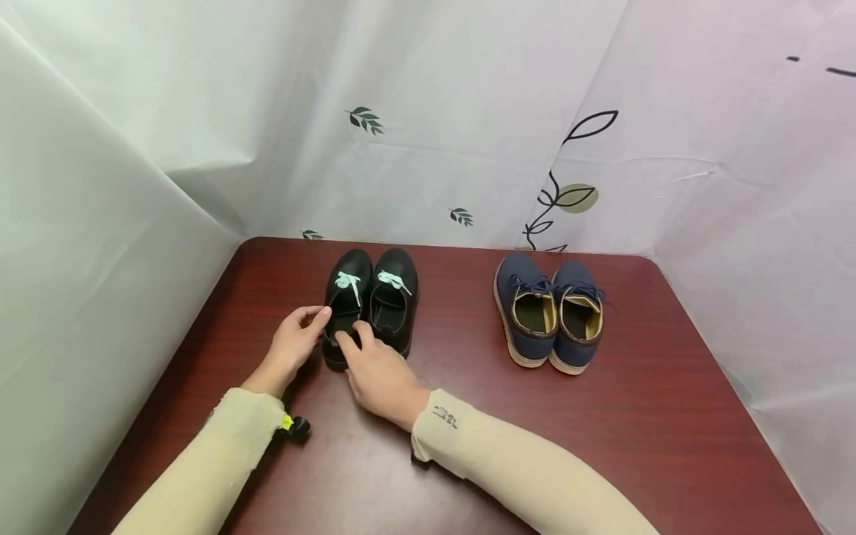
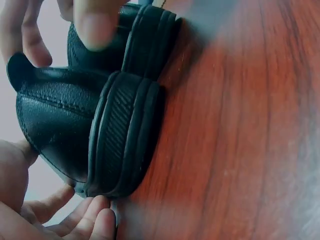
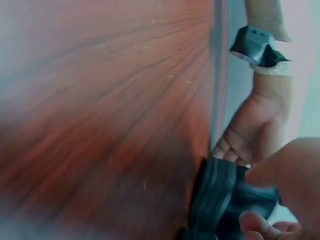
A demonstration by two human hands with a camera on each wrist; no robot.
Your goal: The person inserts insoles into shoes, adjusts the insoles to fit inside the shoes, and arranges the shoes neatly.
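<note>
A pair of black lace-up shoes with pale laces stands on the table, side by side, toes toward the back. My left hand (image 1: 289, 348) is at the outer side of the left black shoe (image 1: 352, 269), its fingertips by the sole edge in the left wrist view, where the shoe's heel (image 2: 60, 112) shows close up. Over the heel opening of that same shoe is my right hand (image 1: 384, 377), fingers spread and pointing down at it. The right black shoe (image 1: 397, 267) stands beside it, partly behind the right fingers.
A pair of navy shoes (image 1: 524, 334) with tan lining stands to the right on the dark red table (image 1: 455, 416). White patterned sheeting (image 1: 428, 163) hangs behind the table and along both sides. A small black wrist camera (image 1: 299, 428) sits at the left cuff.
</note>
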